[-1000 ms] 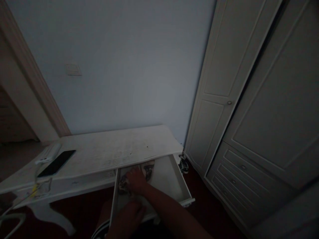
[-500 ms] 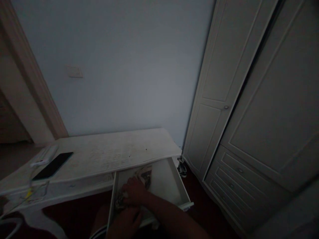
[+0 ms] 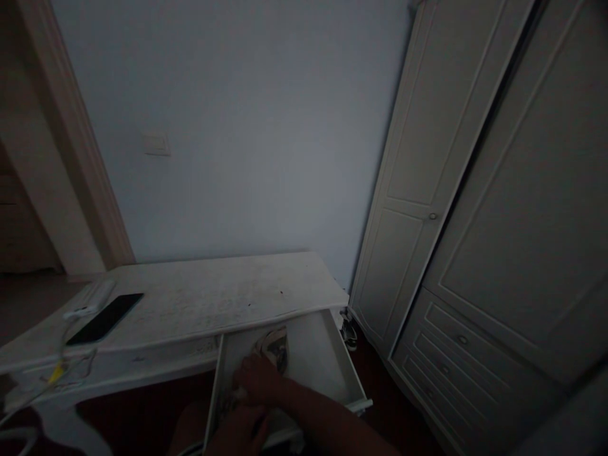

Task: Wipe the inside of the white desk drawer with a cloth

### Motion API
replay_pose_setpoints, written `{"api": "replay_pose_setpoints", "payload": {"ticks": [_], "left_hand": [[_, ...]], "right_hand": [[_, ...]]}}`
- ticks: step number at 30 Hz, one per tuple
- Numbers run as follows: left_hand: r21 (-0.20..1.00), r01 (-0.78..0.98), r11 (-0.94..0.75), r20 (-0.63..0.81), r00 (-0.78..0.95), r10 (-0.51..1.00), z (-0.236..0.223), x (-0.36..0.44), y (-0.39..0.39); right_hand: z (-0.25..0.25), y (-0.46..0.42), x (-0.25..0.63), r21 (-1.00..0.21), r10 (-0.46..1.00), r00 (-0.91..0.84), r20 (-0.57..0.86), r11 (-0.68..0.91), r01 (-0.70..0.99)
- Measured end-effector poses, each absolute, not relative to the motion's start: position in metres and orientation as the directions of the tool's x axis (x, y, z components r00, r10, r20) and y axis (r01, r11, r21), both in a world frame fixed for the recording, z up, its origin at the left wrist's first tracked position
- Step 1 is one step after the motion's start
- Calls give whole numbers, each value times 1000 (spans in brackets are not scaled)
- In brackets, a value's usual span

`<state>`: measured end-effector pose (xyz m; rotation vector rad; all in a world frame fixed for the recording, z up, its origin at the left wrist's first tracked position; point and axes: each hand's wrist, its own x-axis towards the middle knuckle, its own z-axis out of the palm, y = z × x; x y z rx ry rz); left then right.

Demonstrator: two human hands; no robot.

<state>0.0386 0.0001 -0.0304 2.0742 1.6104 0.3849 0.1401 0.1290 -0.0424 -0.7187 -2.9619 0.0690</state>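
Inside the pulled-out white drawer, both of my hands work close together at its left side. My right hand reaches in from the right with curled fingers on a patterned, pale and dark piece that looks like cloth. Part of that piece sticks out beyond the knuckles, and the rest is covered. My left hand lies nearer to me, just below the right one, with bent fingers. Whatever it holds is hidden in the gloom. Small pale patterned bits show at the drawer's left wall beside the hands.
A worn white desk stands against the wall. On its left lie a dark phone and a white object by a cable with a yellow tag. A white wardrobe rises at right; shoes sit beside the desk.
The far end of the patterned cloth looks more rounded than before. Both hands stay at the drawer's left side with slight shifts. The camera view has tilted a little.
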Motion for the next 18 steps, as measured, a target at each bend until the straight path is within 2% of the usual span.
{"api": "replay_pose_setpoints", "payload": {"ticks": [5,8,12,18], "left_hand": [[496,848,-187,-93,266,960,-32,38,1],[531,830,-168,-51,230,972,-36,36,3],[586,793,-164,-79,258,963,-32,36,3],[589,797,-130,-62,204,977,-31,36,3]], "right_hand": [[-42,126,145,-46,392,-918,60,920,390],[-45,125,147,-30,351,-936,34,936,350],[-52,124,151,3,324,-946,0,946,324],[-52,121,180,-29,247,-969,9,969,246]]}}
